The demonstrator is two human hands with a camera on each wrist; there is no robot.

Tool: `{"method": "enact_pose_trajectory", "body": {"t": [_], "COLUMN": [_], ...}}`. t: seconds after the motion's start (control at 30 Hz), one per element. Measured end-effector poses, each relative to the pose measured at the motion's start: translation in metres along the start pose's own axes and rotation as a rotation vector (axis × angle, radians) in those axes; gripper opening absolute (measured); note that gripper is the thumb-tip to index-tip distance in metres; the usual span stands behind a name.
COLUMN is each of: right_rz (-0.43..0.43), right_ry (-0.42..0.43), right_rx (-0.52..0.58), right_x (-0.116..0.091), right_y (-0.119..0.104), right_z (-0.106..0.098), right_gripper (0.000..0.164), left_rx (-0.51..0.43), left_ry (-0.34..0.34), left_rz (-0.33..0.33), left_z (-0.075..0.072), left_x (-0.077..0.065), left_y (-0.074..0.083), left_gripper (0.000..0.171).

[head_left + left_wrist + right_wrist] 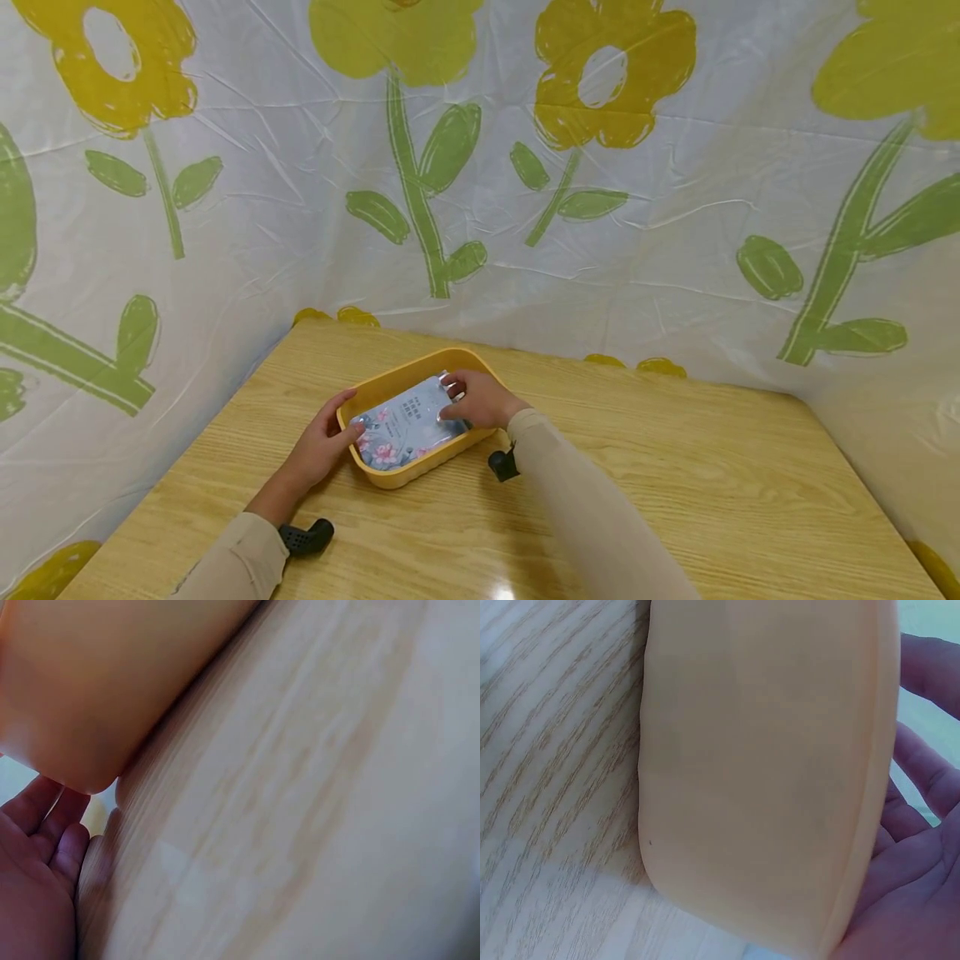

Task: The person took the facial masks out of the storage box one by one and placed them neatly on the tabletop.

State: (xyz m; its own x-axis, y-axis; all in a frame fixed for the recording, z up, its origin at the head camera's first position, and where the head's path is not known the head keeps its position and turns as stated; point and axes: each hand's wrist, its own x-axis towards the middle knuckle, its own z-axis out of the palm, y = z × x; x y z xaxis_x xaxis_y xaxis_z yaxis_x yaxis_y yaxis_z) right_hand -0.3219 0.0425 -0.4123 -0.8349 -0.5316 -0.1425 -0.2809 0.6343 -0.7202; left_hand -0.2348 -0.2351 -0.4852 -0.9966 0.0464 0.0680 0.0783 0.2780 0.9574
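A yellow plastic basket (408, 478) with rounded corners stands on the wooden table. Inside it lies a flat, shiny pale-blue foil packet (408, 421) printed with pink flowers and small dark characters. My left hand (321, 446) holds the basket's left end, thumb over the rim and fingers along the outer wall. The left wrist view shows those fingers (56, 810) against the basket's end. My right hand (480, 400) reaches over the right rim and pinches the packet's right edge between thumb and fingers. From the right wrist, the basket's outer wall (765, 765) covers the packet.
Wood-grain table (675, 492) surrounds the basket on all sides. Behind and beside it hangs a white cloth (300, 167) with large yellow flowers and green stems. Dark wrist devices (307, 537) sit on both wrists, low over the tabletop.
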Motion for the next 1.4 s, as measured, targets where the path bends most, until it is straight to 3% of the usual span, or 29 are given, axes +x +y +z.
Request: {"method": "enact_pose_trajectory", "body": {"t": [0.57,1.1,1.4], "right_rz": [-0.04,-0.12,-0.111], "right_ry": [-0.009,-0.076,-0.092], "right_rx": [0.043,0.014,-0.004], "right_x": [-0.004,-0.005,-0.007], "right_y": [-0.007,-0.013,-0.018], "right_z": [0.001,0.007,0.011], "right_gripper": [0.049,0.038,0.032], "left_rx": [-0.007,-0.015,-0.018], "left_ry": [-0.003,-0.001,-0.005], "left_rz": [0.011,0.019,0.023], "left_z": [-0.002,0.0,0.0], "left_x": [0.001,0.001,0.002], "left_y": [-0.002,-0.005,-0.005], "left_gripper": [0.065,0.064,0.064]}}
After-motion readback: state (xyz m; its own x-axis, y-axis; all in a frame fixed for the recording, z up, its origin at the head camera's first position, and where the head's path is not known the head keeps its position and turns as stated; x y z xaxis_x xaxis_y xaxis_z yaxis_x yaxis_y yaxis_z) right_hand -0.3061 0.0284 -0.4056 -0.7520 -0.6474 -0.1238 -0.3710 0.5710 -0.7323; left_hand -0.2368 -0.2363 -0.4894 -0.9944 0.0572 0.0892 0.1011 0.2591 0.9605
